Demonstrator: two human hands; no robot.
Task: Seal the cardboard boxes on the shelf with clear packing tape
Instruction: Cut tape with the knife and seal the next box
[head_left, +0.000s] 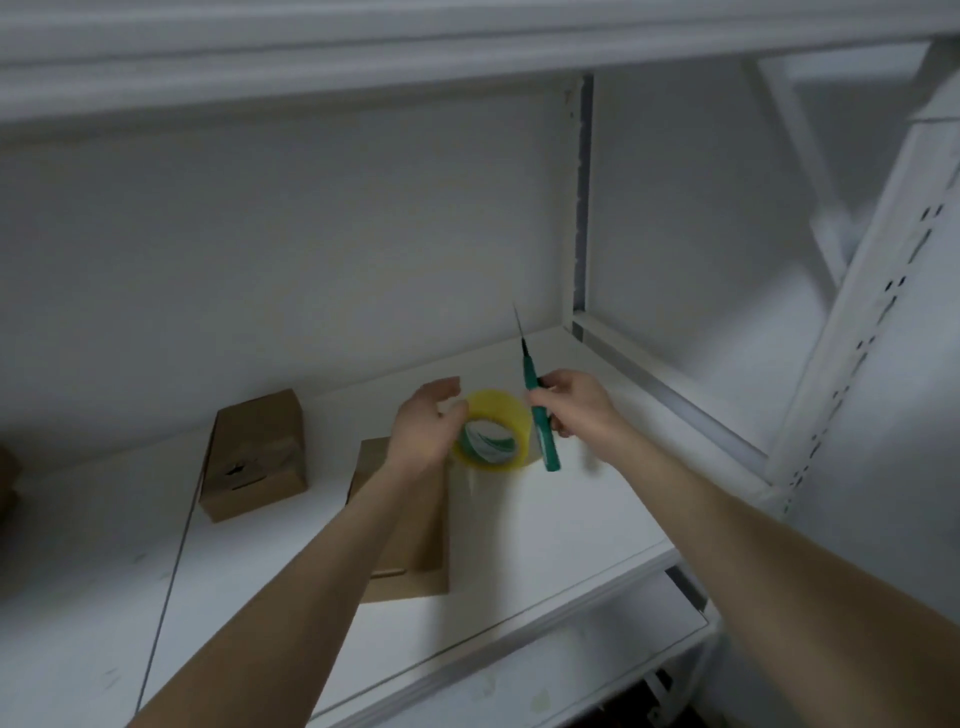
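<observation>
Both forearms (311, 597) reach over the white shelf (571, 519). The near box (415, 545) lies on the shelf under the left wrist; the far box (254, 457) sits well apart to its left. The left hand (423, 431) holds the tape roll (493, 431) above the near box's far end. The right hand (579, 402) grips a green knife (540, 426), blade up, just beside the roll.

White shelf (561, 525), far cardboard box (254, 457), near cardboard box (421, 540) (partly hidden)
</observation>
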